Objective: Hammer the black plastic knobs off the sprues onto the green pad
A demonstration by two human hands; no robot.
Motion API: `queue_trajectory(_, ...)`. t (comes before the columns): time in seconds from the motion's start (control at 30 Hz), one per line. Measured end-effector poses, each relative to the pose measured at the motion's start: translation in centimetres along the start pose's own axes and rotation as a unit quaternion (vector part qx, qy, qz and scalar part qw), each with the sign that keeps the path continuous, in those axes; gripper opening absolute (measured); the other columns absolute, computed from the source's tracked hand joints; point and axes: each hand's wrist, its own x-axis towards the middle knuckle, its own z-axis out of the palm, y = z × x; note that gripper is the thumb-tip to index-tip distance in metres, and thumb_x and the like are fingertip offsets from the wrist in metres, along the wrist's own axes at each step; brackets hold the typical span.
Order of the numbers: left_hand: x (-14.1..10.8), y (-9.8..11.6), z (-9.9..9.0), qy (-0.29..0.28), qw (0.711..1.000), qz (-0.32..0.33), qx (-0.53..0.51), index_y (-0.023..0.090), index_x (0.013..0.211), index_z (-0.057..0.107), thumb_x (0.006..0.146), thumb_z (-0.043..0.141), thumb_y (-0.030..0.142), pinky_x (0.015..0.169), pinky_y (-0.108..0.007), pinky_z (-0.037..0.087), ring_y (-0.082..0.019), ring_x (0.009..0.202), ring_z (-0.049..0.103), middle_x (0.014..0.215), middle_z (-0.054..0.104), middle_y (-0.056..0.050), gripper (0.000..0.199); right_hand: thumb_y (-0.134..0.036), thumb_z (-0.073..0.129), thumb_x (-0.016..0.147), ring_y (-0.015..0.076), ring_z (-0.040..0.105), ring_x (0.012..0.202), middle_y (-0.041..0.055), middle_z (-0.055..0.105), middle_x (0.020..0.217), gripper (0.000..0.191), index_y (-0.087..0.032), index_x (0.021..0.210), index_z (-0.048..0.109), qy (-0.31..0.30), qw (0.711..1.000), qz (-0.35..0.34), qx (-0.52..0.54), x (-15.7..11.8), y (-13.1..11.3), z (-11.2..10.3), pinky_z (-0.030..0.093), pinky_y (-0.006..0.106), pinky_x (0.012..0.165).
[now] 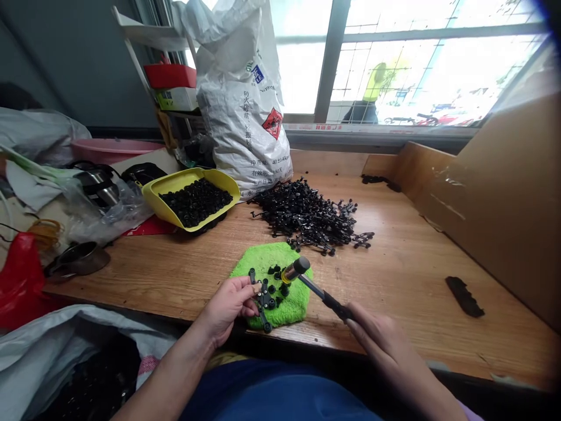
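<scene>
A black jointed plastic bracket [265,297] with round ends is pinched in my left hand [228,307], over a bright green cloth pad [256,257]. My right hand [381,333] grips the dark handle of a mallet [298,268]. Its head has a black face and a yellow end, and hangs just above the pad to the right of the bracket. Several small black caps [274,269] lie on the pad beside and partly under the mallet head. Whether the mallet touches one of them I cannot tell.
Beyond the pad is a heap of black brackets [307,213]. A yellow scoop [193,225] full of small black parts stands left of it, with a large white sack [245,105] behind. A metal cup [81,257] is at left; cardboard [495,187] walls the right side.
</scene>
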Motion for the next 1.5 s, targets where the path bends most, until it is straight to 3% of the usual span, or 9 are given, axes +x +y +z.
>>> queue_trajectory(0.5,0.5,1.3,0.6,-0.043,0.996,-0.035,0.063,0.013,0.067,0.048,0.067,0.066,0.034,0.034,-0.008,0.032,-0.002,0.036,0.043,0.052,0.049,0.005,0.027,-0.035,0.028,0.094,0.0175,0.051,0.058,-0.0001,0.053,0.065,0.024,-0.021,0.084,0.045,0.004,1.000,0.003,-0.016,0.3,0.6,0.7,0.031,0.028,0.053)
queue_trajectory(0.8,0.8,1.1,0.4,-0.049,0.995,-0.039,0.082,0.013,0.066,0.047,0.069,0.064,0.035,0.032,-0.008,0.031,-0.002,0.033,0.044,0.049,0.049,0.005,0.028,-0.030,0.028,0.095,0.0150,0.048,0.056,-0.0009,0.049,0.067,0.019,-0.021,0.085,0.041,0.062,0.996,-0.056,-0.009,1.3,-1.5,-0.2,0.032,0.027,0.054)
queue_trajectory(0.97,1.0,1.3,0.4,-0.053,0.993,-0.043,0.094,0.013,0.066,0.049,0.068,0.064,0.039,0.031,-0.008,0.029,-0.002,0.033,0.045,0.048,0.050,0.004,0.031,-0.027,0.031,0.092,0.0151,0.041,0.044,-0.0028,0.045,0.055,0.018,-0.022,0.077,0.040,-0.003,0.984,-0.045,-0.172,1.8,-1.6,-0.5,0.022,0.027,0.044)
queue_trajectory(1.13,1.2,1.2,0.2,-0.056,0.993,-0.038,0.095,0.014,0.061,0.045,0.067,0.065,0.038,0.031,-0.009,0.029,-0.003,0.032,0.044,0.046,0.049,0.005,0.032,-0.027,0.027,0.094,0.0144,0.046,0.050,-0.0012,0.049,0.062,0.017,-0.021,0.085,0.040,0.056,0.993,-0.069,-0.079,2.0,-2.1,-1.3,0.030,0.025,0.049)
queue_trajectory(1.3,1.2,1.2,0.2,-0.043,0.992,-0.043,0.108,0.014,0.061,0.046,0.066,0.066,0.038,0.030,-0.010,0.027,-0.004,0.031,0.043,0.043,0.049,0.004,0.032,-0.027,0.031,0.092,0.0148,0.040,0.042,-0.0024,0.044,0.052,0.018,-0.022,0.076,0.039,-0.016,0.978,-0.029,-0.204,2.6,-1.8,-0.6,0.021,0.026,0.043)
queue_trajectory(1.5,1.2,1.0,-0.1,-0.047,0.992,-0.041,0.112,0.014,0.062,0.045,0.067,0.065,0.039,0.030,-0.009,0.026,-0.003,0.030,0.043,0.042,0.048,0.004,0.032,-0.031,0.027,0.094,0.0154,0.048,0.054,-0.0008,0.050,0.063,0.021,-0.022,0.078,0.036,0.050,0.993,-0.031,-0.098,1.9,-1.0,-1.5,0.031,0.026,0.052)
